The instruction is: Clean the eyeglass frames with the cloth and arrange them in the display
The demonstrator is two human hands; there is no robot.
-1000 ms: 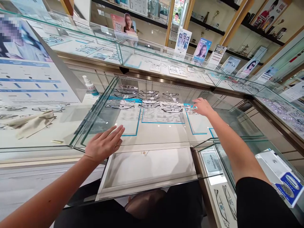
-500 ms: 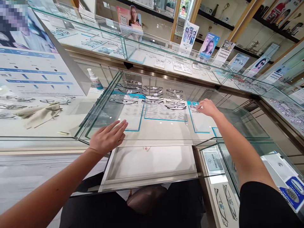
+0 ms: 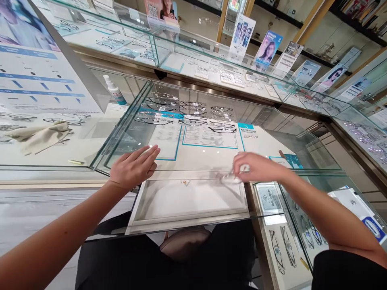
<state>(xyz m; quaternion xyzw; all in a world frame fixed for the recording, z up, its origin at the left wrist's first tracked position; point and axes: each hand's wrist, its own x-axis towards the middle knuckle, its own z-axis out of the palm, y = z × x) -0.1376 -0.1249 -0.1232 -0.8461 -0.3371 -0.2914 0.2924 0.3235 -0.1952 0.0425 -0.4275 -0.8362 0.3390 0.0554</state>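
My left hand (image 3: pixel 133 167) lies flat with fingers stretched out on the glass top of the display case (image 3: pixel 314 155), near its front edge. My right hand (image 3: pixel 256 167) is closed in a pinch on a pair of thin-framed glasses (image 3: pixel 231 178), held above the pulled-out white drawer tray (image 3: pixel 190 201); the glasses are smeared by motion. Rows of eyeglass frames (image 3: pixel 187 114) lie at the back of the case on a white mat with blue outlines. Two more frames (image 3: pixel 249 133) sit on the right-hand mat.
A beige cloth (image 3: pixel 39 137) and a small spray bottle (image 3: pixel 113 90) lie in the left case beside a slanted information board (image 3: pixel 39 86). More glass counters with brochures (image 3: pixel 267 50) run behind. Glasses (image 3: pixel 282 253) lie in the lower right case.
My right hand has drawn back from the far right mat toward me, now holding a pair of glasses over the drawer tray. My left hand has stayed flat on the glass.
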